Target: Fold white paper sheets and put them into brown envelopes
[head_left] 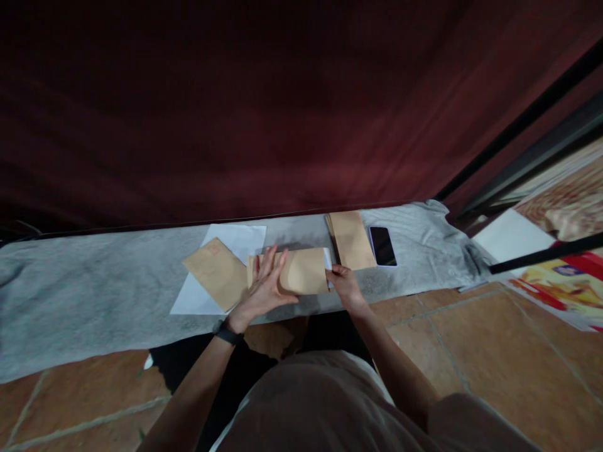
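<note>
A brown envelope (304, 270) lies crosswise in front of me, with a strip of white paper (327, 258) sticking out of its right end. My left hand (269, 282) rests on the envelope's left part, fingers spread. At the right end, my right hand (343, 284) pinches the edge where the white paper comes out. To the left, another brown envelope (217, 274) lies slanted over white sheets (198, 296). A small stack of brown envelopes (352, 240) sits just beyond my right hand.
A phone (382, 246) lies right of the envelope stack. Everything rests on a long, grey cloth-covered surface (94, 282) against a dark red curtain (264, 125). Printed cardboard (565, 282) and black bars (522, 119) stand at the right, above a tiled floor (509, 339).
</note>
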Available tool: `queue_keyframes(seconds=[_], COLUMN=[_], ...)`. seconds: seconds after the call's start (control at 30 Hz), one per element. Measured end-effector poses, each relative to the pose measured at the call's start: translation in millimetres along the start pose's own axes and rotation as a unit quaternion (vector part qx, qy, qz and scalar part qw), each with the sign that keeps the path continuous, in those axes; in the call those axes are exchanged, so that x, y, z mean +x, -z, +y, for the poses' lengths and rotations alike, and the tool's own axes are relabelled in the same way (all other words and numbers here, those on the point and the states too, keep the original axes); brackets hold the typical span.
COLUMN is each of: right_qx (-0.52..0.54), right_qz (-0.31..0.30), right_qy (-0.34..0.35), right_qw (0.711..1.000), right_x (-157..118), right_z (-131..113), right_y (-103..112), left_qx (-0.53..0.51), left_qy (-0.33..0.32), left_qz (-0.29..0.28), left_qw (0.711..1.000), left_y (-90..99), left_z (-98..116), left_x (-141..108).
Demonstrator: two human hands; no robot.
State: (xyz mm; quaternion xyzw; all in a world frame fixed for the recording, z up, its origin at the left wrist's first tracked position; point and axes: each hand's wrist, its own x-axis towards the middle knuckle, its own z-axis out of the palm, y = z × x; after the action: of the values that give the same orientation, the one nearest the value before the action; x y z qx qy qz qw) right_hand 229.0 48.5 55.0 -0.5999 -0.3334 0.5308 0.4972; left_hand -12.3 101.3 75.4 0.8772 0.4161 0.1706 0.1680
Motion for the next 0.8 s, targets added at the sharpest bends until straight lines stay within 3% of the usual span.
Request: queue_keyframes(seconds=[0.1,0.17,0.23,0.3,0.37,0.47,0.53,0.6,0.7,0.8], right_qx=[0.006,0.006,0.004,0.006,0.013,0.028,0.039,0.045,0.051,0.063], right_qz=[0.029,0.039,0.041,0.058,0.095,0.091,0.038,0.005,0.018,0.034], right_qy=[0.009,0.017,0.026,0.058,0.104,0.099,0.040,-0.006,-0.018,-0.013], right_qw=[1.000,0.999,0.999,0.997,0.990,0.990,0.998,0.999,0.998,0.997], right_x=[2,2,2,3,4,7,8,8,8,8], right_z=[7,8,7,4,1,-1,-1,1,6,10], right_y=[4,4,3,1,0,1,3,5,5,2], left_qx=[-0.064,-0.154,-0.269,-0.383,-0.481,-0.540,-0.535,-0.525,-0.513,-0.496], left_qy=[0.070,0.137,0.246,0.351,0.402,0.415,0.416,0.402,0.367,0.360], left_qz=[0.031,0.074,0.169,0.246,0.259,0.272,0.293,0.295,0.271,0.267], left_qw=[0.995,0.976,0.916,0.818,0.734,0.680,0.674,0.690,0.727,0.744], left_y=[-6.3,-12.3,-19.1,-25.7,-31.2,-34.7,-32.8,-28.0,-20.0,-17.5], left_z=[-17,-25,-27,-26,-22,-18,-18,-19,-21,-26], left_x=[-6,-7,-5,-1,3,5,6,7,13,19])
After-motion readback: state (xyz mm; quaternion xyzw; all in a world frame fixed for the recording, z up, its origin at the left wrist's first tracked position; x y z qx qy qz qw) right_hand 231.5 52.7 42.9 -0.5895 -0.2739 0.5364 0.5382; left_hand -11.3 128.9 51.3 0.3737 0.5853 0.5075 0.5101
